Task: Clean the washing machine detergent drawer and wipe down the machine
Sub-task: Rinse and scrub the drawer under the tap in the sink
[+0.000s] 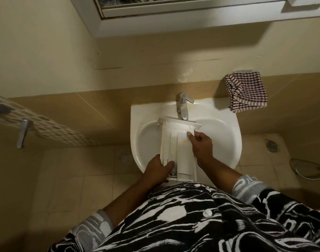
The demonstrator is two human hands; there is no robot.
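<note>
The detergent drawer [175,142] is held over the sink [226,142], its front panel under the tap [182,106]. Its near end is gripped by the left hand [158,170]; its far compartment is touched by the right hand [201,146], fingers curled.

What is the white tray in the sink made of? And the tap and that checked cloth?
The drawer looks like matte white moulded plastic, with thin walls and clips. The tap seems to be polished metal, as it shines and reflects. The checked cloth looks like woven cotton, soft and folded, though that is a guess.
</note>
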